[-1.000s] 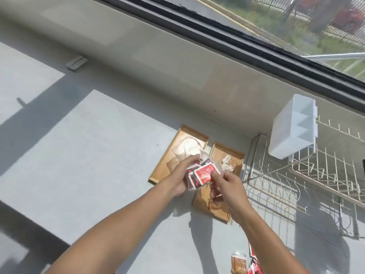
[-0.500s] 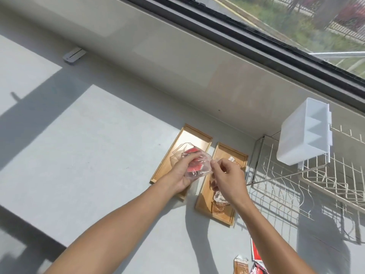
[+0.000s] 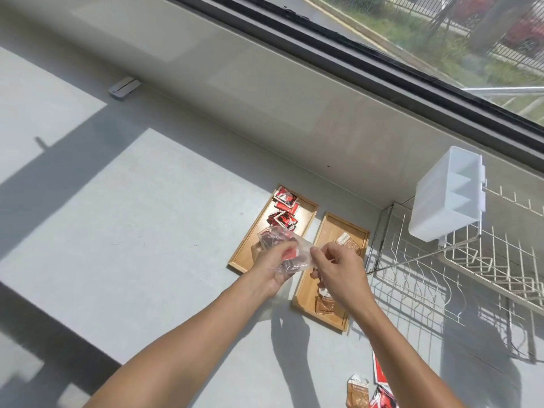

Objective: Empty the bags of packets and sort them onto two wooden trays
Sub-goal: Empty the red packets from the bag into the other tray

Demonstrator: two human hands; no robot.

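Two wooden trays lie side by side on the grey counter. The left tray (image 3: 250,245) holds several red packets (image 3: 284,210) at its far end. The right tray (image 3: 332,234) holds brown packets (image 3: 347,242), one at the far end and one near my right wrist. My left hand (image 3: 272,263) grips a clear plastic bag (image 3: 282,245) with red packets inside, above the near end of the left tray. My right hand (image 3: 338,267) pinches the bag's right edge.
A white wire dish rack (image 3: 459,260) with a white plastic cutlery holder (image 3: 447,195) stands right of the trays. Loose brown and red packets (image 3: 368,390) lie at the counter's near edge. A window ledge runs along the back.
A second ago I held loose red packets; several red packets now lie on the left tray. The clear bag has come into my hands, and my view has shifted left.
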